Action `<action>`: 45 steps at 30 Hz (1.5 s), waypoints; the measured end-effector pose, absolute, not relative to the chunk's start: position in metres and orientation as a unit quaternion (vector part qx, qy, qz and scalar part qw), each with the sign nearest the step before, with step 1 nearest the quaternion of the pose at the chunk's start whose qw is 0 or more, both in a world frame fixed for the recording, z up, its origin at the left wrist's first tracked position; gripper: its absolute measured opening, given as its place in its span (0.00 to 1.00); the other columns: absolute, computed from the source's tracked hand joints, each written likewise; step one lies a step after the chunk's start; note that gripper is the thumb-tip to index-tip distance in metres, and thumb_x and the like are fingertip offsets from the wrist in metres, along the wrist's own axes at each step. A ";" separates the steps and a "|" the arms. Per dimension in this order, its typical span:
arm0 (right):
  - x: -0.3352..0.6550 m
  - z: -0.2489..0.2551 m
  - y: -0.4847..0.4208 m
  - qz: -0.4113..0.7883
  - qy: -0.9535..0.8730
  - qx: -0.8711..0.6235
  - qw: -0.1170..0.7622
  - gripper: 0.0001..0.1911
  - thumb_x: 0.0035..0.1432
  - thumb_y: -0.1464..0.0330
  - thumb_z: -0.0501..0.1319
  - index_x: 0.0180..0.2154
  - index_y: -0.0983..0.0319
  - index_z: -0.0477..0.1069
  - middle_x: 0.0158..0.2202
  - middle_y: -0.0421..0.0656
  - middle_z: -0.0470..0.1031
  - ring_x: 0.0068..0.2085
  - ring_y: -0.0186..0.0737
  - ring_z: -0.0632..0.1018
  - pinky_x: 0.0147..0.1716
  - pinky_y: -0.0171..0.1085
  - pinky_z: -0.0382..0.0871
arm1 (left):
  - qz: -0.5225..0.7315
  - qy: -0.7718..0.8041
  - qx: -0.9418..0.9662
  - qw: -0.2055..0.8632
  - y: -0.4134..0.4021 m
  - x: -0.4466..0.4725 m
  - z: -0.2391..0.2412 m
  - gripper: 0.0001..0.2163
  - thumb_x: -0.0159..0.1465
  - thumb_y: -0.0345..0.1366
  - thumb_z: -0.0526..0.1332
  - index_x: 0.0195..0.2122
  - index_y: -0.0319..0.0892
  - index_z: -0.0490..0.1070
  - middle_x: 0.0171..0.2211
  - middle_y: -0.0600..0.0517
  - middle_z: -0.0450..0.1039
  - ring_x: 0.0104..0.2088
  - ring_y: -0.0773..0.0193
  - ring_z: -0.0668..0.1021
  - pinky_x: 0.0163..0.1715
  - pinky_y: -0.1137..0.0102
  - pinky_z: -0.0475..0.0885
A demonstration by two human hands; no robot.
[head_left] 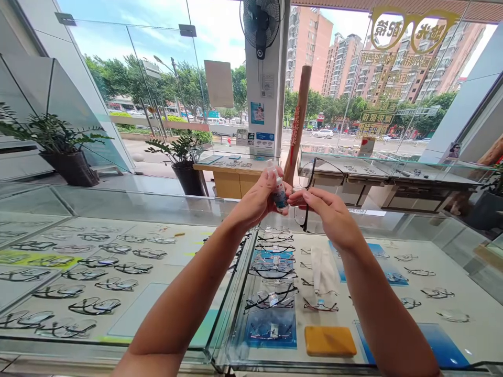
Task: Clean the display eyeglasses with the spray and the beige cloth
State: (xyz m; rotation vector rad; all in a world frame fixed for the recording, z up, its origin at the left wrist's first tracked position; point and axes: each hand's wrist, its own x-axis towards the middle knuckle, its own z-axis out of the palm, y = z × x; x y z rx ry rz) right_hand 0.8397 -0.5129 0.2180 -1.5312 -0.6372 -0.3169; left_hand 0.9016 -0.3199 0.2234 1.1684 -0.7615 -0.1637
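Note:
Above the glass counter, my left hand (264, 189) is closed round a small white bottle (280, 196) with a blue and red label. Close beside it, my right hand (328, 209) pinches a pair of dark-framed eyeglasses (307, 195), held on end with the lenses one above the other. The fingertips of my right hand are very near the bottle; whether they touch it I cannot tell. Below my hands, a white cloth (323, 269) and an orange-yellow glasses case (330, 340) lie at the right-hand counter.
Glass display counters hold rows of eyeglasses (94, 305) on both sides. Farther off stand a wooden cabinet (228, 183), potted plants (70, 162) and a brown post (301, 115). A fan (260, 26) hangs on a white pillar before large windows.

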 end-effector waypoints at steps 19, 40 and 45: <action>0.838 0.216 -0.506 -0.060 -0.273 -0.680 0.677 0.15 0.70 0.54 0.64 0.41 0.55 0.86 0.46 0.45 0.87 0.51 0.47 0.83 0.58 0.50 0.73 | 0.148 -0.295 0.699 0.635 -0.322 0.911 0.222 0.23 0.67 0.58 0.55 0.26 0.45 0.69 0.25 0.51 0.69 0.28 0.62 0.68 0.30 0.66 0.67; 0.853 0.215 -0.517 -0.139 -0.232 -0.627 0.730 0.18 0.70 0.49 0.66 0.43 0.55 0.84 0.48 0.45 0.87 0.53 0.47 0.85 0.60 0.51 0.78 | 0.168 -0.356 0.755 0.525 -0.326 0.895 0.219 0.22 0.72 0.56 0.57 0.28 0.44 0.68 0.28 0.52 0.65 0.33 0.60 0.68 0.36 0.65 0.63; 0.850 0.217 -0.518 -0.159 -0.236 -0.630 0.722 0.17 0.71 0.50 0.65 0.44 0.54 0.85 0.47 0.45 0.87 0.53 0.46 0.84 0.61 0.50 0.78 | 0.167 -0.305 0.722 0.598 -0.305 0.920 0.221 0.26 0.71 0.64 0.56 0.33 0.45 0.69 0.33 0.49 0.71 0.35 0.58 0.72 0.39 0.64 0.68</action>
